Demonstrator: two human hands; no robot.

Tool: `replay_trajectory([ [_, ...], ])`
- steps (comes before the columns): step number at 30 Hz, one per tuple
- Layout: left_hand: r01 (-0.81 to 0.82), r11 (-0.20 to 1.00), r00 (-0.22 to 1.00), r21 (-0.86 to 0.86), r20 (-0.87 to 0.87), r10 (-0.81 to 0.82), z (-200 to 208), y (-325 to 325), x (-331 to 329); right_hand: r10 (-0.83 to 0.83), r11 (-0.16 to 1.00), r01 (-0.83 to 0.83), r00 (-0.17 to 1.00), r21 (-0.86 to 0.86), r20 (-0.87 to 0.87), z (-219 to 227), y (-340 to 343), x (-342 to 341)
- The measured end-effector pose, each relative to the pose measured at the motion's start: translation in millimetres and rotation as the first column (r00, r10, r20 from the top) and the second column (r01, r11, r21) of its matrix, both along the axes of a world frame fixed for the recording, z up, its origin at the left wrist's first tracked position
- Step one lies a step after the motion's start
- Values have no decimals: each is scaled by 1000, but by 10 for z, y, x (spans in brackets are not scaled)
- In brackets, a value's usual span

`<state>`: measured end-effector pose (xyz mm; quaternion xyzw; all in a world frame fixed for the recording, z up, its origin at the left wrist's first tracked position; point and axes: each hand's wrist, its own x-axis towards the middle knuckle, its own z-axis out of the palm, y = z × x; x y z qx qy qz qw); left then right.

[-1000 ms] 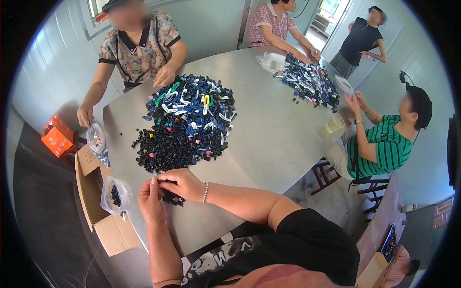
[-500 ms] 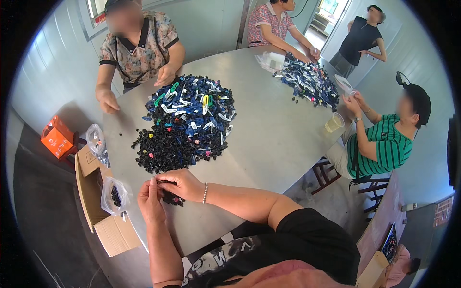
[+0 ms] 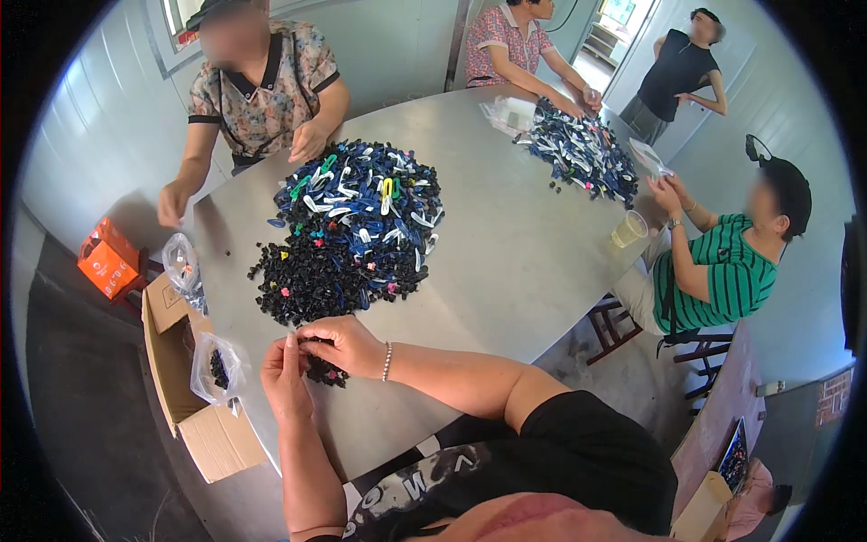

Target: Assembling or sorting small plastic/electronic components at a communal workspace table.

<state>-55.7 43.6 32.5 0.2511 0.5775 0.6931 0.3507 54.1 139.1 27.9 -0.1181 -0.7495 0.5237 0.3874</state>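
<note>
My left hand (image 3: 285,375) and my right hand (image 3: 350,348) meet at the near edge of a heap, fingertips pinched close together. Whatever lies between the fingers is too small and covered to make out. A little cluster of small black clips (image 3: 327,372) with a pinkish-red one shows beside and below my right hand. Just beyond my hands spreads a pile of tiny black claw clips (image 3: 307,282), dotted with a few coloured ones. It runs into a mound of hair snap clips (image 3: 357,203) in dark blue, white, green and yellow.
All this lies on a grey metal table (image 3: 488,244). At its left edge hang plastic bags (image 3: 217,366) above an open cardboard box (image 3: 212,443). A second clip heap (image 3: 582,154) and a plastic cup (image 3: 629,229) are at the far right. Several people sit or stand around.
The person across at the left has moved one hand leftward past the table edge toward the hanging bag. My hands have barely shifted and remain pinched together.
</note>
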Motion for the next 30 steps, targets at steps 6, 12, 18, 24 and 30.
replay_trajectory([
  [6, -19, 999, 999, -30, -40, 18, -21, 20, -7, -34, 998, 32, 998, 45, 44, -42, 24, 19],
  [12, -38, 999, 999, -24, -9, 38, -20, 10, -10, -76, 994, 77, 997, 75, -14, -119, 8, -27],
  [18, -2, 1000, 999, -30, 53, 3, 1, 23, 9, -76, 993, 76, 997, 89, -6, -78, 32, -3],
  [24, -26, 994, 996, -105, -88, 17, 6, 22, 0, -60, 989, 48, 994, 139, 89, -16, 26, 34],
  [30, -21, 996, 999, -88, -37, 18, 23, 9, 15, -67, 992, 64, 997, 109, 28, -39, 17, 14],
])
